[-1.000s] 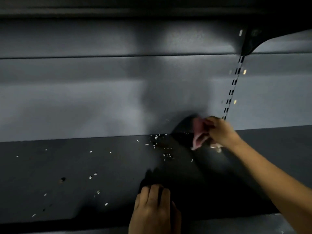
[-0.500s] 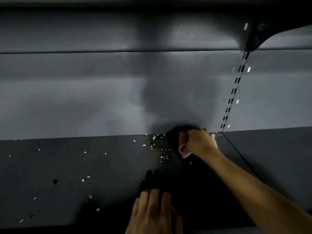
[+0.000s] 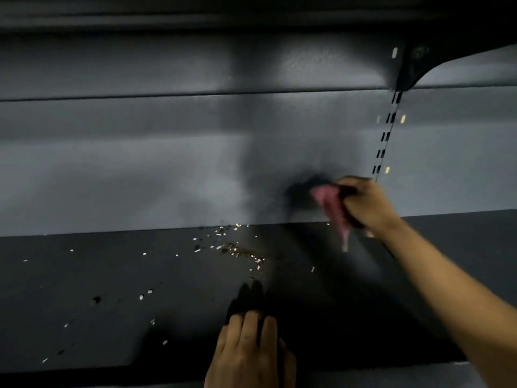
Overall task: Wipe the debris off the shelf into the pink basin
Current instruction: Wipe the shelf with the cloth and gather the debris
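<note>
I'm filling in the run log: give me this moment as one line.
right hand: gripping pink cloth, raised | left hand: flat at shelf front | debris: on shelf | basin: unseen

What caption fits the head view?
Right hand lifts pink cloth above debris on dark shelf.

Pink cloth [image 3: 334,211] motion-blurred in right hand [image 3: 363,203], left hand [image 3: 249,351] cut by bottom edge, debris [image 3: 237,250] specks too small to identify
</note>
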{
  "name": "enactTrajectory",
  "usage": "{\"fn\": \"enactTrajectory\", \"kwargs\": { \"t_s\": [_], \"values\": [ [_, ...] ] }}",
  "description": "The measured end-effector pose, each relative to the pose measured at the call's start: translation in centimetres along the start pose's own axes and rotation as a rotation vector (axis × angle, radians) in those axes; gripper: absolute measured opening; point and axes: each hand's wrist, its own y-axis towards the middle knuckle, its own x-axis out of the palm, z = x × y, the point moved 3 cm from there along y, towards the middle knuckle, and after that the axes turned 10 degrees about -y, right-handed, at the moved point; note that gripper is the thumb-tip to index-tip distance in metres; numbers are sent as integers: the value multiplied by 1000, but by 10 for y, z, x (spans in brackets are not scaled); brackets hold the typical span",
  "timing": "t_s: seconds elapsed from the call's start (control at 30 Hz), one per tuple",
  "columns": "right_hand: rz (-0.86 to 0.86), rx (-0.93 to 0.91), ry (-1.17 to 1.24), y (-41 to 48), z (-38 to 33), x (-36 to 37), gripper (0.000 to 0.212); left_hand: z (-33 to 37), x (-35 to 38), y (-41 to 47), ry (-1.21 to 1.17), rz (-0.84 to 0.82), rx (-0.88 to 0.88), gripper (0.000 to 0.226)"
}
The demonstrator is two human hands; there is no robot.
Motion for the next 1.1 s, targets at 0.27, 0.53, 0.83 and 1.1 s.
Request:
{"fn": "enactTrajectory", "kwargs": {
  "t_s": [0.27,0.53,0.83,1.1],
  "values": [
    [-390,169,-546,-25,65,26,30,3,0,3,-1,-23,2,30],
    [-430,8,-397,-15,-14,92,38,2,1,1,49,104,3,28],
    [-299,92,566,-25,-18,18,23,-2,2,-6,60,168,59,24],
    [-584,-69,-717,-65,65,19,42,-1,2,-3,14,75,5,26]
  ]
}}
